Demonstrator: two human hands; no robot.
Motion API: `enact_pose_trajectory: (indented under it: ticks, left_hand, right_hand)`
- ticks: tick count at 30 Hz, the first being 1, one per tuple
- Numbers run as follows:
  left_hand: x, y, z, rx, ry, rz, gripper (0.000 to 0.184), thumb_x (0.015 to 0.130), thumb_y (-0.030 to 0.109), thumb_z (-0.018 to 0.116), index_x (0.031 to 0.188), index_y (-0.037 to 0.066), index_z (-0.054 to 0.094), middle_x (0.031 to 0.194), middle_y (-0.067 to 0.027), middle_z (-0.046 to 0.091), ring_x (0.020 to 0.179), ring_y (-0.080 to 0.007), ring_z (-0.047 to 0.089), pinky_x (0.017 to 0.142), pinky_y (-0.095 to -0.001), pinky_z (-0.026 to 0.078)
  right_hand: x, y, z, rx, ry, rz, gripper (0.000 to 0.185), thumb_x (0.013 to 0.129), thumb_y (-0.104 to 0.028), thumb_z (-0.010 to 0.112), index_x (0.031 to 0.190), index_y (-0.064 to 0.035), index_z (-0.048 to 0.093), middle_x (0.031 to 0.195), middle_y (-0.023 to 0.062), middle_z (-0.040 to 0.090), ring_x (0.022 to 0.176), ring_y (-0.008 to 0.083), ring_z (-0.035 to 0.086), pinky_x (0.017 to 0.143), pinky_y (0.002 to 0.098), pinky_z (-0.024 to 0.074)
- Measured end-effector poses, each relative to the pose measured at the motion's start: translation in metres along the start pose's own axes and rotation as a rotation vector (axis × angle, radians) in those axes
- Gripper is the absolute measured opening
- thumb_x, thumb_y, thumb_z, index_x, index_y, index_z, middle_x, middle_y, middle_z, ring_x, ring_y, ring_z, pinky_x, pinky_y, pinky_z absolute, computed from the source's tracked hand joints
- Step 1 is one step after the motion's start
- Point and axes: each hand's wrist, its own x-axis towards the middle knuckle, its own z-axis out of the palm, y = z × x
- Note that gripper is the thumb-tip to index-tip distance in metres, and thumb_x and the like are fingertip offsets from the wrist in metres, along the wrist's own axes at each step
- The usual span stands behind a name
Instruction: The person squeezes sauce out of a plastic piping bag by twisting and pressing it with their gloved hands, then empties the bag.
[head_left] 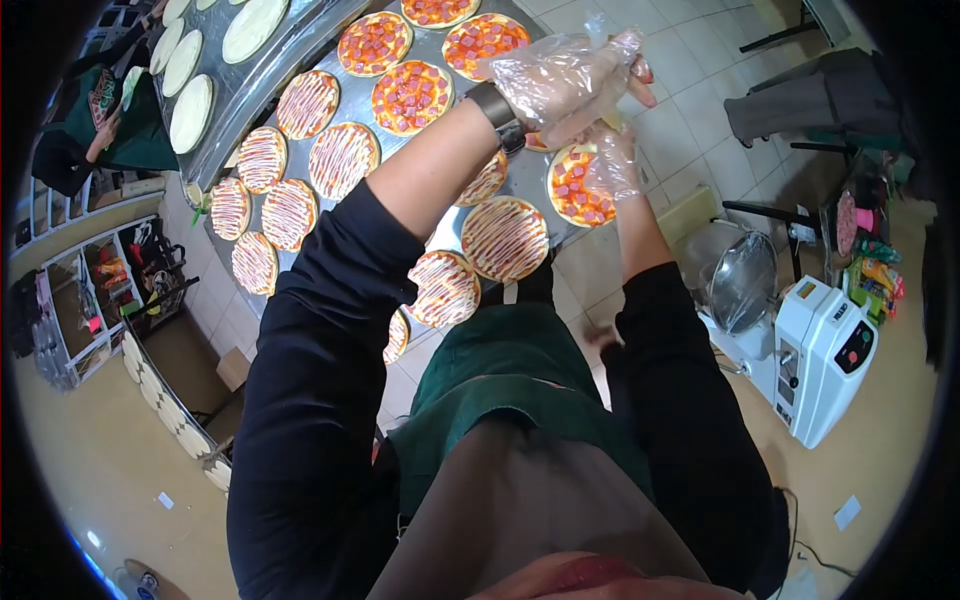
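Note:
My left hand (pixel 575 85), in a clear plastic glove, reaches over the far right edge of the metal table. Its fingers are curled, and what they hold is hidden. Just below it, my right hand (pixel 612 165), also gloved, is beside a pizza with diced pink and orange topping (pixel 578 195). The right fingers are drawn together near the left palm, with a small pale yellowish bit there that I cannot make out. Another diced-topping pizza (pixel 412 97) lies left of my left wrist. A pizza with striped sauce (pixel 505 238) sits at the near edge.
The metal table (pixel 395 160) holds several more pizzas. Plain dough rounds (pixel 192 113) lie on a second surface at upper left, where another person (pixel 105 130) stands. A white machine (pixel 825 350) is at right. A shelf rack (pixel 90 290) stands at left.

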Motion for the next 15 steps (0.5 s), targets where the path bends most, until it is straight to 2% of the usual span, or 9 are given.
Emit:
enact_pose_trajectory:
  ticks: [2,3,7,8,10,12,13,15]
  left_hand:
    - [0.005,-0.008,0.000,0.046,0.003,0.001,0.054,0.094,0.048,0.024,0.098,0.013,0.064,0.097,-0.0061,0.067,0.088,-0.0275,0.056,0.084,-0.0329,0.042]
    - [0.007,-0.012,-0.001,0.122,0.004,0.011,0.052,0.094,0.046,0.024,0.099,0.012,0.062,0.098,-0.0093,0.066,0.088,-0.0315,0.057,0.083,-0.0360,0.042]
    - [0.007,-0.017,-0.003,0.252,-0.028,-0.125,0.053,0.095,0.046,0.023,0.100,0.011,0.062,0.096,-0.0122,0.066,0.088,-0.0353,0.058,0.082,-0.0385,0.042]
    - [0.010,-0.029,0.001,0.300,0.044,0.134,0.053,0.095,0.046,0.023,0.101,0.011,0.062,0.095,-0.0131,0.066,0.087,-0.0364,0.058,0.082,-0.0392,0.043]
    - [0.014,-0.037,0.005,0.344,0.115,0.394,0.053,0.095,0.046,0.024,0.101,0.010,0.063,0.094,-0.0139,0.066,0.087,-0.0374,0.058,0.081,-0.0398,0.043]
    - [0.016,-0.030,0.006,0.175,0.019,-0.024,0.053,0.095,0.045,0.025,0.101,0.008,0.062,0.095,-0.0128,0.066,0.088,-0.0364,0.058,0.083,-0.0386,0.043]
    - [0.015,-0.022,0.006,0.175,0.018,-0.024,0.053,0.095,0.045,0.025,0.101,0.008,0.062,0.095,-0.0128,0.066,0.088,-0.0364,0.058,0.083,-0.0386,0.043]
    - [0.015,-0.012,0.009,0.231,-0.030,0.013,0.051,0.096,0.043,0.025,0.101,0.007,0.060,0.098,-0.0118,0.066,0.091,-0.0355,0.057,0.086,-0.0372,0.042]
  right_hand:
    - [0.007,0.009,-0.001,-0.152,0.028,0.050,0.018,0.081,-0.020,0.071,0.083,-0.0043,0.062,0.066,-0.0005,0.053,0.057,0.0086,0.050,0.051,0.0246,0.0374]
    - [0.009,0.012,-0.002,-0.149,0.025,0.055,0.018,0.081,-0.020,0.071,0.083,-0.0043,0.062,0.066,-0.0005,0.053,0.057,0.0086,0.050,0.051,0.0246,0.0374]
    - [0.012,0.020,0.002,-0.097,-0.049,0.012,0.020,0.080,-0.020,0.071,0.074,-0.0051,0.059,0.061,-0.0013,0.051,0.053,0.0087,0.047,0.049,0.0248,0.0357]
    - [0.013,0.023,0.002,-0.086,-0.066,0.006,0.022,0.079,-0.021,0.071,0.072,-0.0054,0.058,0.059,-0.0013,0.050,0.052,0.0086,0.046,0.048,0.0247,0.0353]
    - [0.013,0.027,0.002,-0.172,-0.008,-0.010,0.023,0.080,-0.022,0.070,0.070,-0.0058,0.057,0.058,-0.0015,0.049,0.050,0.0087,0.045,0.047,0.0247,0.0348]
    - [0.015,0.025,-0.001,-0.260,0.048,-0.028,0.025,0.081,-0.023,0.069,0.069,-0.0062,0.056,0.056,-0.0017,0.048,0.049,0.0088,0.045,0.046,0.0246,0.0343]
    - [0.017,0.019,-0.007,-0.411,0.061,0.022,0.018,0.083,-0.018,0.065,0.084,-0.0025,0.055,0.069,0.0017,0.053,0.059,0.0099,0.050,0.054,0.0274,0.0410]
    - [0.019,0.013,-0.018,-0.563,0.075,0.075,0.021,0.084,-0.013,0.060,0.099,0.0012,0.055,0.083,0.0052,0.058,0.070,0.0110,0.056,0.061,0.0302,0.0477]
